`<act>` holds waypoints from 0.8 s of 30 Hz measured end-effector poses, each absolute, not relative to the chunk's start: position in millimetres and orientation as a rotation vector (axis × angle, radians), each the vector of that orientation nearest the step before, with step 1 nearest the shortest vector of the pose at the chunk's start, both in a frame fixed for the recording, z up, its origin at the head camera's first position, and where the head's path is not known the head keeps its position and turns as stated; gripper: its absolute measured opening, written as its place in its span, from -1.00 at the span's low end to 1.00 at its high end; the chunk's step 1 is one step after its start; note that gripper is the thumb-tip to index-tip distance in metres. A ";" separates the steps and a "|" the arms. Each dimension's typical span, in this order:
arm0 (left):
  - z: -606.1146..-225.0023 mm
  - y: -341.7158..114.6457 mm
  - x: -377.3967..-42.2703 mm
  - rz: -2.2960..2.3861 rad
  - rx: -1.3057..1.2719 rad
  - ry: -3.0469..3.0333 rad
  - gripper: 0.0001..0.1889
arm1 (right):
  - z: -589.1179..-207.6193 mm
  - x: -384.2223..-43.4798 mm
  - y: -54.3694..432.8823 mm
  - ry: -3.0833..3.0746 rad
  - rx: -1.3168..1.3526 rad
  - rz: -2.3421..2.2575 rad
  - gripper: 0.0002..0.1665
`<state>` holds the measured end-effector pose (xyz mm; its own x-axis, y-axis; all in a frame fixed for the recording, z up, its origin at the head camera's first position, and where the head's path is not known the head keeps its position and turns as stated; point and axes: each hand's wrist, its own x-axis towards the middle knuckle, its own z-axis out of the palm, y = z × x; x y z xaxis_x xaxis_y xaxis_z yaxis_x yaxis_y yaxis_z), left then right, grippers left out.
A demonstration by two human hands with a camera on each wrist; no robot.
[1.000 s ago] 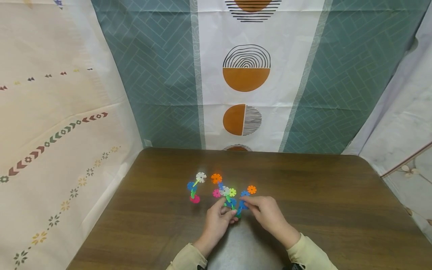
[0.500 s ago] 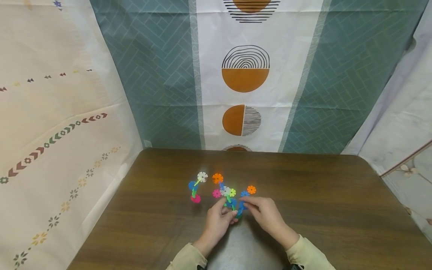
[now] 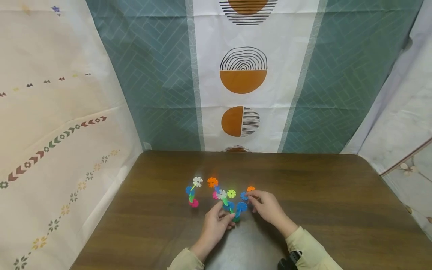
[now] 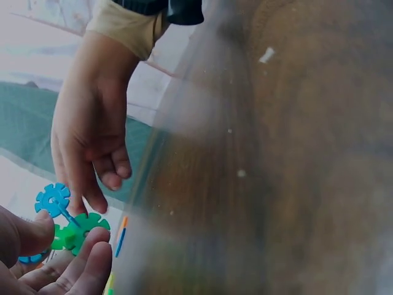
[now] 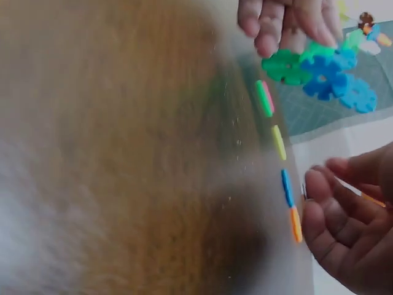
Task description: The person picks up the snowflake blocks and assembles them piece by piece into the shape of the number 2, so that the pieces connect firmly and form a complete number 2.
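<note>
My left hand [image 3: 214, 227] pinches a chain of joined snowflake discs, near a green disc [image 4: 89, 232] and with a blue disc [image 3: 242, 207] at its near end. Further along, the chain shows a white disc [image 3: 221, 194] and, apparently at its far end, an orange disc [image 3: 212, 182]. My right hand [image 3: 268, 210] has loosely bent fingers and nothing visible between them. Its fingertips are beside a loose blue disc [image 5: 287, 187] and a loose orange disc [image 5: 296, 224], both flat on the table. Whether they touch either disc I cannot tell.
To the left stands a second chain of discs, with a white disc [image 3: 197, 182] on top and a pink disc [image 3: 194, 203] below. A loose yellow-green disc [image 3: 231, 194] lies on the brown table [image 3: 320, 195] between the hands. Printed cloths hang around the table.
My right hand has moved away from the held chain's blue disc to the right, beside the loose blue and orange discs. The left hand keeps its grip, and the chain has shifted slightly.
</note>
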<state>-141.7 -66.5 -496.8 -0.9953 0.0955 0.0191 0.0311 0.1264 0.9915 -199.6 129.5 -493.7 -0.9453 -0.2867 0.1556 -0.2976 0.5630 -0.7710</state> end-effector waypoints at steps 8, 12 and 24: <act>-494.2 -66.8 -137.6 2.087 0.106 2.285 -0.86 | -499.4 -207.7 118.6 -2.796 0.732 0.821 -0.71; -486.5 -64.8 -134.9 2.083 0.095 2.289 -0.87 | -497.8 -209.0 116.7 -2.853 0.668 0.685 -0.62; -501.7 -67.6 -142.7 2.119 0.096 2.267 -0.86 | -495.3 -208.3 121.9 -2.932 0.477 0.716 -0.66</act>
